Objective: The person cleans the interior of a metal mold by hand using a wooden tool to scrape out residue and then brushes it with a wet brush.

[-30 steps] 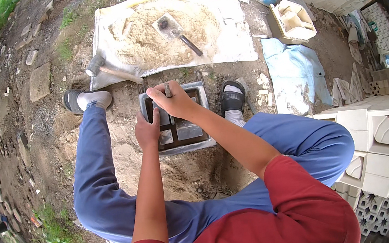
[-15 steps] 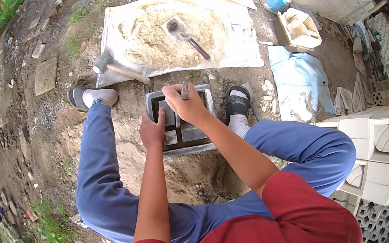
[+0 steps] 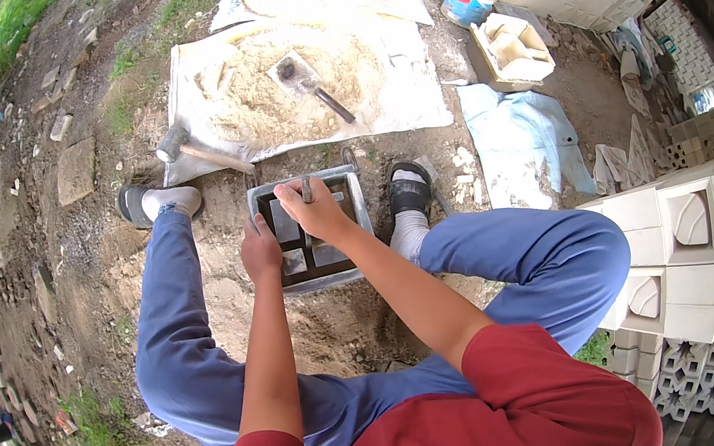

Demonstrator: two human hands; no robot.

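Observation:
A grey metal box-shaped mould (image 3: 358, 214) sits on the ground between my feet, with flat grey blocks (image 3: 286, 224) and dark gaps inside. My left hand (image 3: 262, 253) is at the mould's left wall, its thumb and fingers closed about the rim. Over the mould's middle, my right hand (image 3: 316, 210) is wrapped round a short greyish rod (image 3: 307, 190). Only the rod's upper end sticks out above the fist; its lower part is hidden by the hand.
Ahead, pale powder (image 3: 247, 92) is heaped on a white sheet (image 3: 408, 97), with a dark-handled trowel (image 3: 333, 105) on it. A mallet (image 3: 174, 143) lies left of the mould. At right are a cream mould box (image 3: 515, 50), a bucket (image 3: 466, 1), blue sheeting (image 3: 527, 131) and stacked pale blocks (image 3: 687, 268).
My left thumb has drawn in from inside the mould toward its left wall. My right hand stays over the mould with the rod. The whole view has shifted slightly.

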